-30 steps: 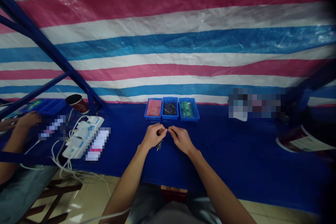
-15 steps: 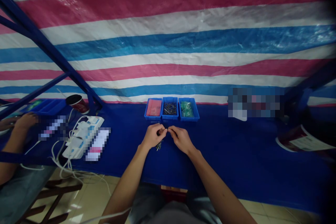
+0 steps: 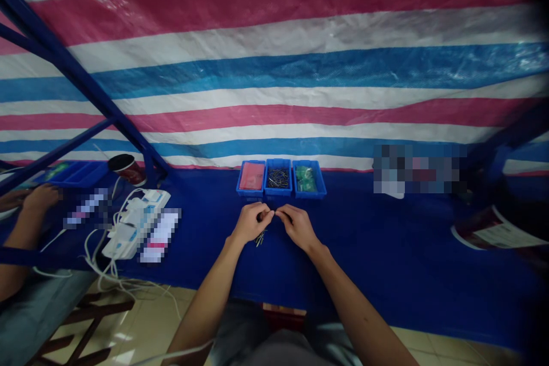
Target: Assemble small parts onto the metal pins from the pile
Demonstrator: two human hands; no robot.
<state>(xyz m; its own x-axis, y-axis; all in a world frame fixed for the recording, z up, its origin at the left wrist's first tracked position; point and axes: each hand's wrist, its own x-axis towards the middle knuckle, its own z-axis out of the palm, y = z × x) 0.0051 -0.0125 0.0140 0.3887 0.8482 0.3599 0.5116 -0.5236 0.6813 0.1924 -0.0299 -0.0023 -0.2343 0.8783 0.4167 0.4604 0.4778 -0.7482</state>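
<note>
My left hand (image 3: 252, 223) is closed in a pinch above the blue table (image 3: 364, 251), thumb and forefinger together. Facing it, with the fingertips almost meeting, my right hand (image 3: 297, 225) pinches too. Whatever sits between the fingertips is too small to make out. Several thin metal pieces (image 3: 259, 238), like nails or screws, show below my left hand; whether they lie on the table or in the palm I cannot tell. Beyond the hands stand a blue bin with pink sheets or bags (image 3: 252, 176), one with thin dark metal pieces (image 3: 278, 177), and one with green-and-clear packets (image 3: 306, 178).
On the left lie a white power strip (image 3: 136, 223) with tangled cables and a blurred-out phone-like object (image 3: 159, 235). A dark red cup (image 3: 127, 170) stands behind them. Another person's hand (image 3: 42, 197) is at far left. A large red-and-white tub (image 3: 493, 229) stands at right.
Both my hands hold nearly the same pose and place throughout. The other person's hand at far left shifts slightly.
</note>
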